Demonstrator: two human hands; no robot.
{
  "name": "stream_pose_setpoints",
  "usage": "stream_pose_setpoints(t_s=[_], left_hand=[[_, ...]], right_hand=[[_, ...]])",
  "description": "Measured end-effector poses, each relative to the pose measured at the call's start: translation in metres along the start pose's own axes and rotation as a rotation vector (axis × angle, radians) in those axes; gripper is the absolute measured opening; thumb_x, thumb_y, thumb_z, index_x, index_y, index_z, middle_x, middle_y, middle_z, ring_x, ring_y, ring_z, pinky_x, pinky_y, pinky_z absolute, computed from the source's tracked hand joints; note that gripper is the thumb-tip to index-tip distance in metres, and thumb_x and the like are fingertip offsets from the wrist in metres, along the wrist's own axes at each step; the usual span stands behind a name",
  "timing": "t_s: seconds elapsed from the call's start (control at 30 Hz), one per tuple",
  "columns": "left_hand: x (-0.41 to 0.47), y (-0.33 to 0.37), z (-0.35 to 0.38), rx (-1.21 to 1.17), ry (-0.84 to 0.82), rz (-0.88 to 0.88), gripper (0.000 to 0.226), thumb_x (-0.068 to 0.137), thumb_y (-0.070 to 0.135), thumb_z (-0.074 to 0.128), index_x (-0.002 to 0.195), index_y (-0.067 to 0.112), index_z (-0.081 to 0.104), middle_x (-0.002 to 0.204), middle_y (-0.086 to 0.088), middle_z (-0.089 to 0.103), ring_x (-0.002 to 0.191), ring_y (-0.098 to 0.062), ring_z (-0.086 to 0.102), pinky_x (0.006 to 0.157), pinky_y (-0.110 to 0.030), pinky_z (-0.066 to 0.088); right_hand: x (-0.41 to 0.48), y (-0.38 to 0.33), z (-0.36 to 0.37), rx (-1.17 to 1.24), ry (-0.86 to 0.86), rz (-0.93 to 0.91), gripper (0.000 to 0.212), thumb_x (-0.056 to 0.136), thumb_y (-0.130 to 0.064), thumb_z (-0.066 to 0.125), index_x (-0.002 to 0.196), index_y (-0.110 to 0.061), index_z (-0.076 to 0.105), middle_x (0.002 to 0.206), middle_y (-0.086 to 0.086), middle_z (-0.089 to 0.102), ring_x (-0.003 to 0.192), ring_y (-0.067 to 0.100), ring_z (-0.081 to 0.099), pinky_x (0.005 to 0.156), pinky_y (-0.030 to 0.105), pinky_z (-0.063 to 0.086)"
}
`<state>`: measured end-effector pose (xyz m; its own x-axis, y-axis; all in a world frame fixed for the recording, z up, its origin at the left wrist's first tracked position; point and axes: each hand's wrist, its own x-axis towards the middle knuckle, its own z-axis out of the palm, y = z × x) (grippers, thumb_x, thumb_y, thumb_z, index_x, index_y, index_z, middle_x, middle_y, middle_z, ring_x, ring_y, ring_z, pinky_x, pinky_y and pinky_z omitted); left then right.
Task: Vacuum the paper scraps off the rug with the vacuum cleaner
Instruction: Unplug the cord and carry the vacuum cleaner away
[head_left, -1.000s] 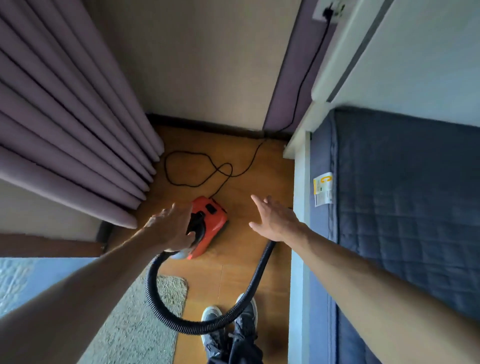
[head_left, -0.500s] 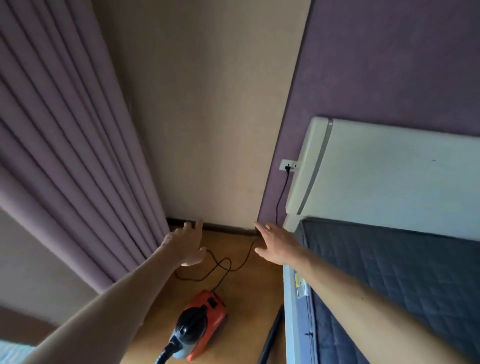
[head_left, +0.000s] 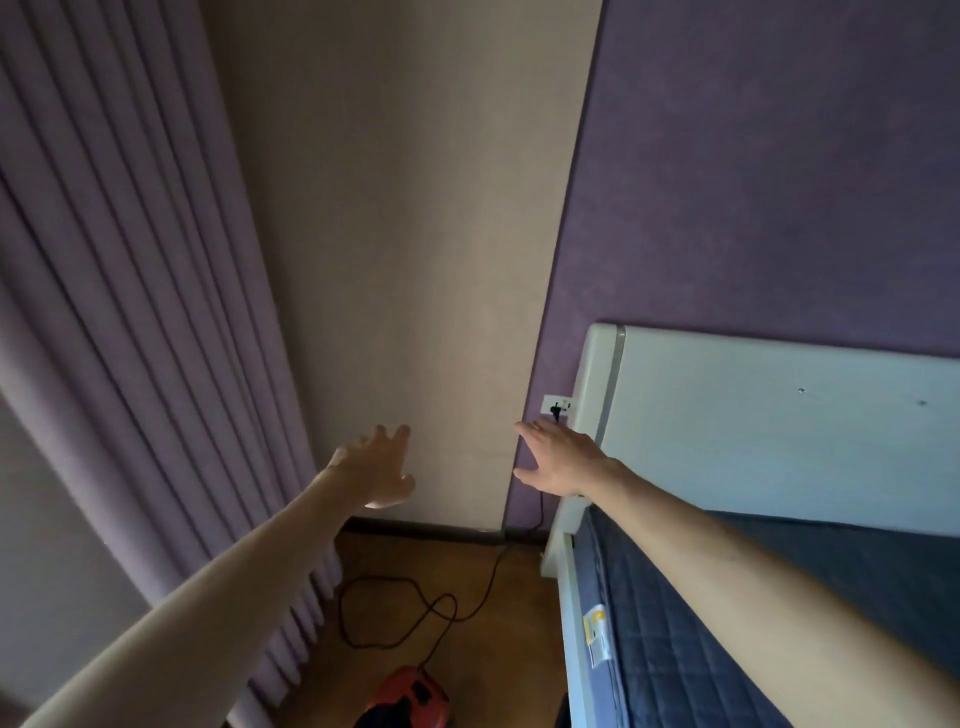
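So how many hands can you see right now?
2. The left hand is stretched toward the beige wall beside the curtain. The right hand reaches just below the wall socket. Both are open and empty.

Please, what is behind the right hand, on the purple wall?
Behind the right hand is a white wall socket with a black plug in it. The hand covers the cord just under the plug; the cord shows again below the hand.
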<state>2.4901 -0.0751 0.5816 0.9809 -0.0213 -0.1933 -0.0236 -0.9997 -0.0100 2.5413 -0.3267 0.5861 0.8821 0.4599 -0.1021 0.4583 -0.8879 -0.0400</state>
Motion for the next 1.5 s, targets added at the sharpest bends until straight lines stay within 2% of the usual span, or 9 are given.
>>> stream_pose_setpoints(t_s=[0.2,0.43,0.6,0.73,0.93,1.5], left_hand=[[0.019,0.033,-0.005,0.019,0.023,0.075,0.070,0.095,0.047,0.046,0.151,0.016,0.016,0.148,-0.014,0.036,0.130,-0.037,0.046,0.102,-0.046,0.044],[0.061,0.070,-0.017,0.030,0.051,0.136,0.067,0.094,0.047,0.046,0.147,0.014,0.023,0.140,-0.015,0.044,0.120,-0.033,0.053,0.097,-0.042,0.049],[0.099,0.107,-0.034,0.064,0.054,0.137,0.064,0.095,0.045,0.047,0.146,0.013,0.025,0.138,-0.014,0.045,0.119,-0.032,0.055,0.095,-0.040,0.048],[0.131,0.136,-0.043,0.058,0.059,0.116,0.064,0.095,0.044,0.046,0.146,0.012,0.025,0.138,-0.015,0.046,0.119,-0.032,0.055,0.095,-0.041,0.047],[0.166,0.167,-0.045,0.039,0.038,0.074,0.064,0.094,0.044,0.048,0.145,0.013,0.026,0.136,-0.014,0.047,0.120,-0.033,0.055,0.096,-0.042,0.046],[0.211,0.185,-0.041,0.054,0.037,0.058,0.063,0.095,0.043,0.047,0.146,0.013,0.026,0.136,-0.014,0.047,0.120,-0.032,0.055,0.096,-0.042,0.046]], right_hand=[[0.009,0.022,-0.016,0.017,0.023,0.035,0.064,0.092,-0.043,0.058,0.144,-0.014,0.035,0.134,0.011,0.050,0.118,0.030,0.052,0.090,0.045,0.050],[0.015,0.069,-0.020,0.015,0.030,0.036,0.062,0.094,-0.040,0.057,0.146,-0.016,0.033,0.137,0.009,0.048,0.123,0.029,0.049,0.089,0.045,0.050],[0.029,0.126,-0.019,0.006,0.000,0.045,0.059,0.095,-0.039,0.055,0.144,-0.015,0.034,0.132,0.009,0.049,0.120,0.029,0.050,0.082,0.041,0.048],[0.041,0.170,-0.018,0.068,-0.001,0.063,0.061,0.096,-0.038,0.053,0.148,-0.016,0.030,0.137,0.008,0.047,0.123,0.029,0.048,0.087,0.042,0.049],[0.060,0.219,-0.010,0.105,-0.027,0.057,0.057,0.096,-0.039,0.052,0.144,-0.015,0.033,0.128,0.008,0.050,0.116,0.028,0.051,0.085,0.041,0.048],[0.100,0.260,0.012,0.191,-0.045,0.049,0.060,0.096,-0.039,0.052,0.147,-0.017,0.029,0.132,0.010,0.050,0.115,0.028,0.054,0.090,0.044,0.050]])
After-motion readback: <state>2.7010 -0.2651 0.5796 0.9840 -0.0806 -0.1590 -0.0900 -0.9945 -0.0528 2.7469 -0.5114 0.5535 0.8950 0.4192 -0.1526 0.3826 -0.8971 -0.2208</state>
